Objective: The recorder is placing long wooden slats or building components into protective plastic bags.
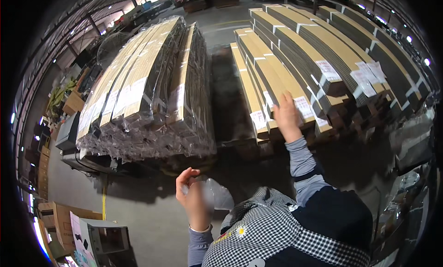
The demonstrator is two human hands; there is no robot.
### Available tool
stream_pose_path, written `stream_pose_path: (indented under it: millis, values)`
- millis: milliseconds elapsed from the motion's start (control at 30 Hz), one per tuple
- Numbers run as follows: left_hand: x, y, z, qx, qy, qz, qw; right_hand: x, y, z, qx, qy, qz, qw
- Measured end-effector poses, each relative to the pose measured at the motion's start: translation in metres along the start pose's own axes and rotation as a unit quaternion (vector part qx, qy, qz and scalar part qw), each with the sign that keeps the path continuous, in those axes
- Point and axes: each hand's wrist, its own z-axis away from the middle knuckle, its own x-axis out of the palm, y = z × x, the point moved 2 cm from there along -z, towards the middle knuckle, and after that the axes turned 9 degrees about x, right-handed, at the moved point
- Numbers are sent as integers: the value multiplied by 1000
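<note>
My left hand (pixel 195 200), low in the middle, has its fingers curled round a crumpled clear plastic bag (pixel 220 194); part of this hand is blurred. My right hand (pixel 287 115) reaches forward over a long strapped bundle of brown cardboard (pixel 271 75), near its close end. Its fingers are stretched out beside a white paper label (pixel 303 108). Whether the fingertips touch the cardboard I cannot tell. Another white label (pixel 258 120) lies to the left of this hand, on the neighbouring narrow bundle.
To the left, long cardboard bundles (pixel 138 59) are wrapped in clear film. More strapped cardboard bundles (pixel 318 41) fill the right side. A dark gap separates the two groups. Near the lower left are a grey box-shaped machine (pixel 108 237) and a cardboard box (pixel 62 223).
</note>
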Motion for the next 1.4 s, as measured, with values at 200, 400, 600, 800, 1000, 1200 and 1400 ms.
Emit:
stream_pose_path:
  millis: [200,400,600,800,1000,1200,1400]
  values:
    - [24,31,21,37,-19,97,994,13,69,60,-50,-11,213,976]
    - [41,61,35,1,-16,144,989,-82,39,103,-48,8,117,992]
    - [60,48,45,-26,-17,240,970,-170,-53,198,-186,-267,-329,886]
    - [97,54,63,-55,-108,218,968,-178,-69,203,-109,-135,-449,877]
    - [98,43,69,-98,-100,234,962,-189,-41,178,15,-130,-510,850]
    - [113,21,81,-179,-203,188,944,-176,-26,178,84,-303,-775,548]
    - [110,10,109,-298,-275,476,780,-200,34,182,100,-481,-625,606]
